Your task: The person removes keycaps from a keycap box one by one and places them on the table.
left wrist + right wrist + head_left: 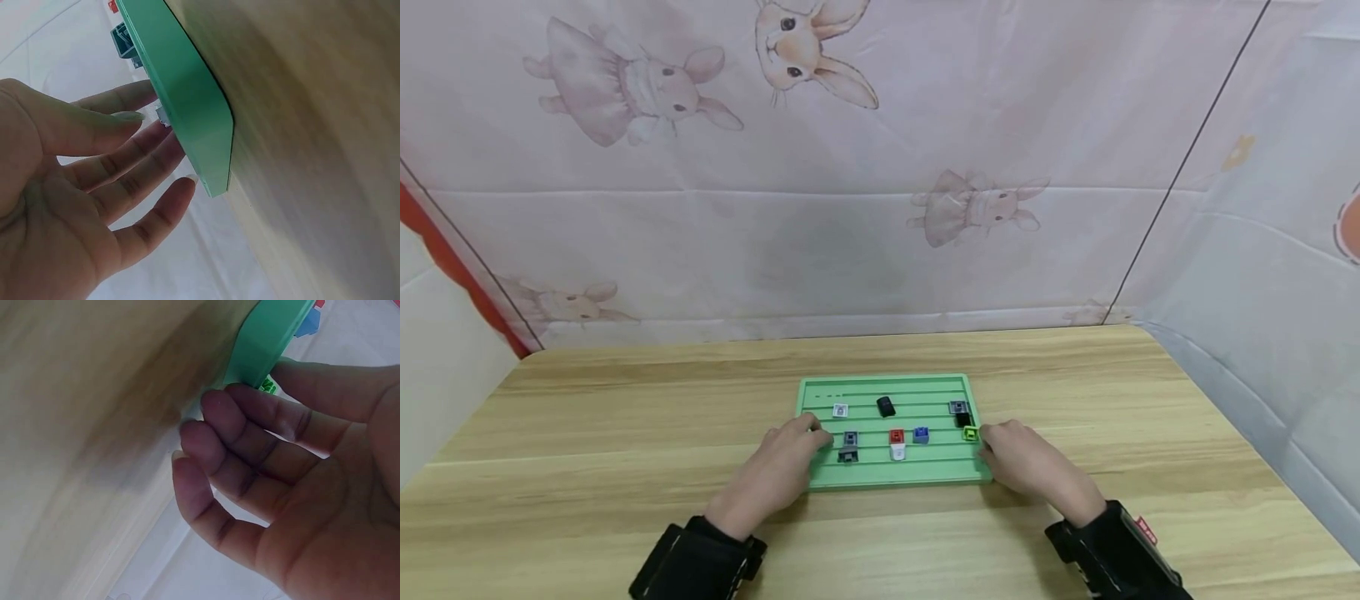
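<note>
A light green ridged tray (925,473) lies on the table, carrying several small coloured pieces whose kind is too small to tell. At its left edge is my left hand (778,462), fingers loosely bent and fingertips touching the rim; the thumb stays apart from it in the left wrist view. My right hand (1026,457) touches the right edge with thumb and index finger, the other fingers loosely bent. Beside the right fingertips sits a lime piece (971,433). Nearest the left fingers are a grey piece (851,437) and a dark one (847,456).
On the tray are also a white piece (840,410), a black one (886,406), a red one (897,436) and a blue one (921,435). The wooden table (625,433) meets a rabbit-patterned cloth (835,258) at its far edge.
</note>
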Motion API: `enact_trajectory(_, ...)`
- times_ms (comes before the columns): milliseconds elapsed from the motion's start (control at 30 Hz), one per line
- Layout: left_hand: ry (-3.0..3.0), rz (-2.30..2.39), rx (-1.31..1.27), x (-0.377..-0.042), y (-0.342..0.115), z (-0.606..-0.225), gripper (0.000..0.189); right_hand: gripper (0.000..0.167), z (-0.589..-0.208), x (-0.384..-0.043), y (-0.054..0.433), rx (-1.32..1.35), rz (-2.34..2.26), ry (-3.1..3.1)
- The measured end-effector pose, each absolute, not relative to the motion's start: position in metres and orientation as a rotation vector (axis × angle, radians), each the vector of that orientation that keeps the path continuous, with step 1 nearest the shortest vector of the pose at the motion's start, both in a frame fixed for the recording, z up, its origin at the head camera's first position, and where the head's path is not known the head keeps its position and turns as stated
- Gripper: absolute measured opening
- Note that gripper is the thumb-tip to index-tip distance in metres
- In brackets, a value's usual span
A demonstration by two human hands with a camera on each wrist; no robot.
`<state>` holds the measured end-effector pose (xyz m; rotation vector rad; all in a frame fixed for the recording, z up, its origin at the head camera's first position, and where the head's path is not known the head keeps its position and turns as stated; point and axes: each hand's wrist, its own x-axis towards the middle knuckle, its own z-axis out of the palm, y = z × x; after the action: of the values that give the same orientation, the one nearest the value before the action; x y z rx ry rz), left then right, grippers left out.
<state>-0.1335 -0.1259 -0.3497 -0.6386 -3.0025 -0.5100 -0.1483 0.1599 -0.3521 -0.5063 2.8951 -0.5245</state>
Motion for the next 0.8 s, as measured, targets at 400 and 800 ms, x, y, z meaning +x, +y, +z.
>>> enact_trajectory(400,-2.992,-0.532,-0.632,-0.1341,-0.1248,-0.3465,0.031,0.007,-0.3514,-0.147,0.1594,-0.515,-0.527,2.898)
enact_trajectory(800,-2.994,-0.421,-0.726,-0.138,-0.1221,-0.3468,0.034,0.007,-0.3514,-0.1464,0.1601,-0.521,-0.532,2.901)
